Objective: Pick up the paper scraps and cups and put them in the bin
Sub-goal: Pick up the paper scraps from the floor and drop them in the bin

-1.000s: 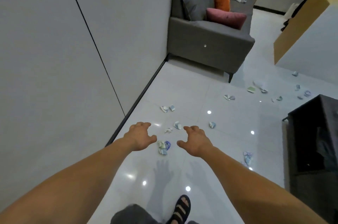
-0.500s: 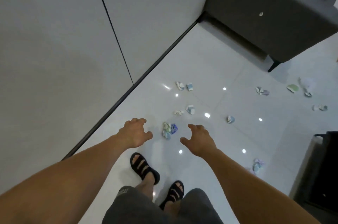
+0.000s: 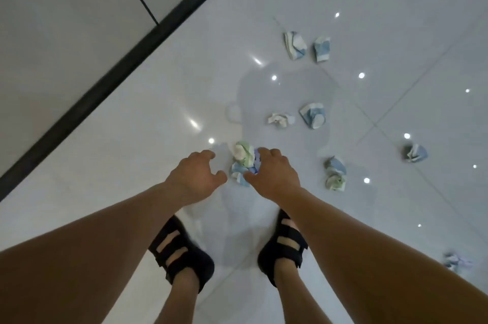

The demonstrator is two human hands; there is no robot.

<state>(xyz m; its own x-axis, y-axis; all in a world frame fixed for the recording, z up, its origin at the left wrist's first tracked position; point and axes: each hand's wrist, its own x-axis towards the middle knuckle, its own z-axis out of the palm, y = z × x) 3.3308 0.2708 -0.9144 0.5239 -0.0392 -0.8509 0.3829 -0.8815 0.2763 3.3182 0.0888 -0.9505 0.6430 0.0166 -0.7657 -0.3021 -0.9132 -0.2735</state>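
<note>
No legible text, label or number anywhere.

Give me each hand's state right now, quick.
Left hand: open, fingers loosely curled, holding nothing.
Right hand: open, arched beside the crumpled paper pile; no grip closed on it yet.

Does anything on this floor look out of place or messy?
Yes. Crushed paper cups and crumpled scraps lie scattered over the glossy tile floor. One clump sits between the left hand and the right hand. A crushed pair lies farther off, and a squashed cup lies to the right.
</note>
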